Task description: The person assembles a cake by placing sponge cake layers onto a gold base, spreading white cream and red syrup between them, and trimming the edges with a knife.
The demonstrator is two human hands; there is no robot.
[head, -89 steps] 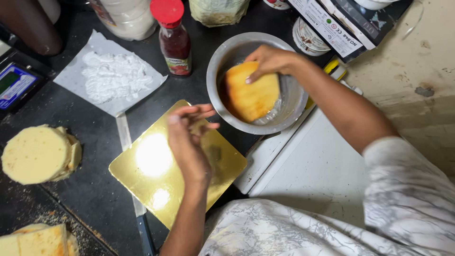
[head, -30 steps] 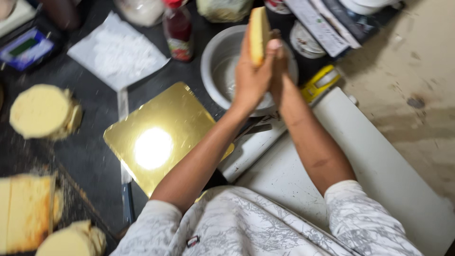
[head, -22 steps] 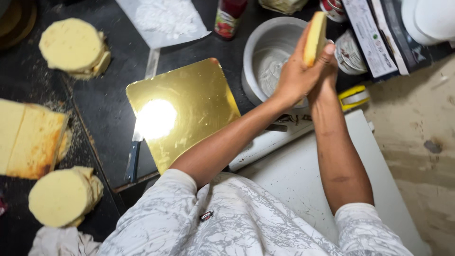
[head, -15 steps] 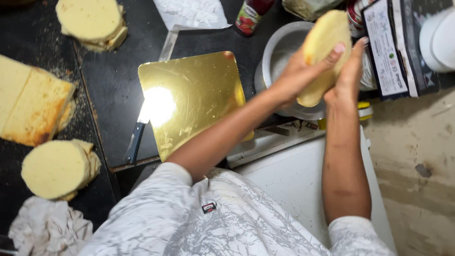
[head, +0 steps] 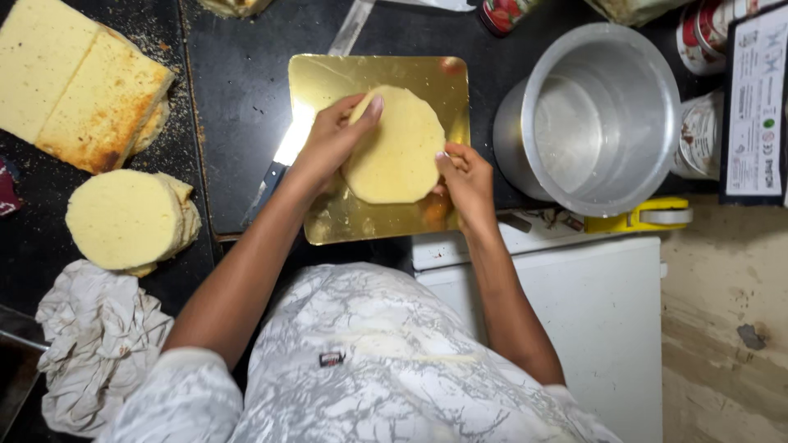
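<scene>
Lying flat on gold square cake board (head: 328, 226): round pale-yellow sponge cake layer (head: 396, 148), smooth matte top, fine even crumb, edge slightly irregular, roughly centred on board and covering most of its middle. Held at both sides. Left hand (head: 328, 143) at layer's left edge, index finger stretched along upper rim, remaining fingers curled loosely against side; grasp light, fingers close together rather than spread. Right hand (head: 466, 176) at layer's lower right edge, fingertips bent and pressed together against rim, thumb tucked near board surface.

Nearest to wearer: white marbled-print shirt (head: 361, 361), forearms reaching forward from it. Crumpled white cloth (head: 94, 336) at lower left. White cabinet top (head: 574, 303) at lower right, yellow tape dispenser (head: 644, 217) resting at its far edge.

Middle distance, on black counter (head: 234, 98): gold board, reflective, glare patch near its left edge; knife (head: 283, 156) with dark handle, blade partly hidden beneath board's left side. Second round sponge layer (head: 127, 220) left of board, well apart, same pale yellow, trimmings underneath. Empty metal pot (head: 595, 115) right of board, just beside it, interior dull grey.

Farther off: rectangular sponge slabs (head: 78, 82) at upper left, browned crust on one face, crumbs scattered about. Red-capped bottle (head: 505, 10) at top edge, partly cut off. Small tins (head: 702, 131) and printed carton (head: 755, 90) at far right, behind pot.
</scene>
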